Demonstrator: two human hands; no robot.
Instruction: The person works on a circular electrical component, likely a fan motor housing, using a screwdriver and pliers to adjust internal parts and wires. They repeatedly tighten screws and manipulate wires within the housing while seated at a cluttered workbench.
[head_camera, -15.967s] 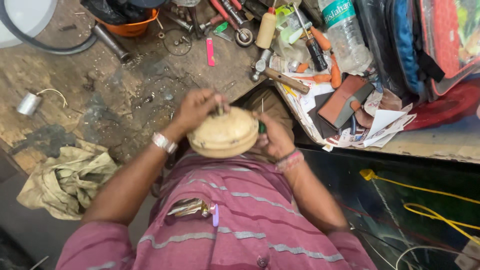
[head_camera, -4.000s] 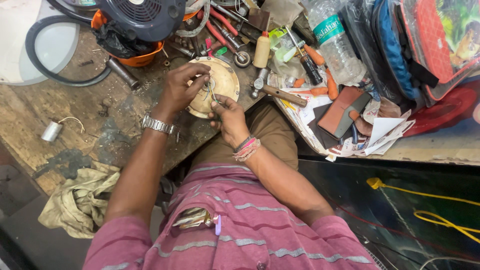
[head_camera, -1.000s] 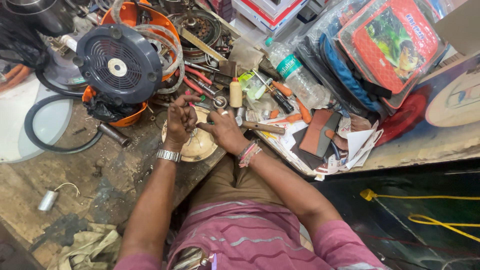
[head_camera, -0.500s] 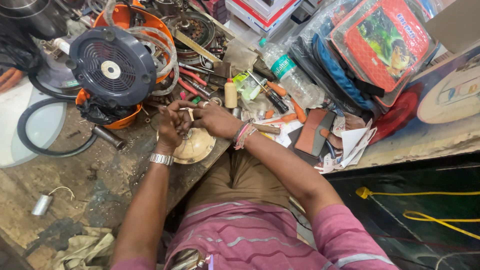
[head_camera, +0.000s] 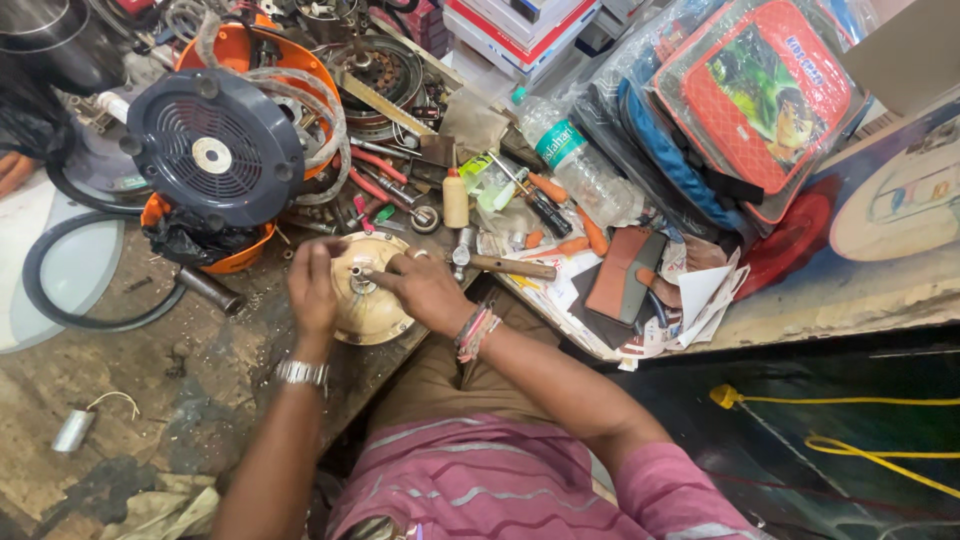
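Cluttered workbench (head_camera: 180, 380); hands on cream round motor housing (head_camera: 372, 312).

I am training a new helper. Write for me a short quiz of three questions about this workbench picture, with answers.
1. True or false: both hands touch the round cream-coloured metal housing.
2. Which wrist wears the metal watch?
3. What lies just right of the right hand: A) hammer, B) saw, C) paintbrush?

Key: 1 true; 2 the left hand side; 3 A.
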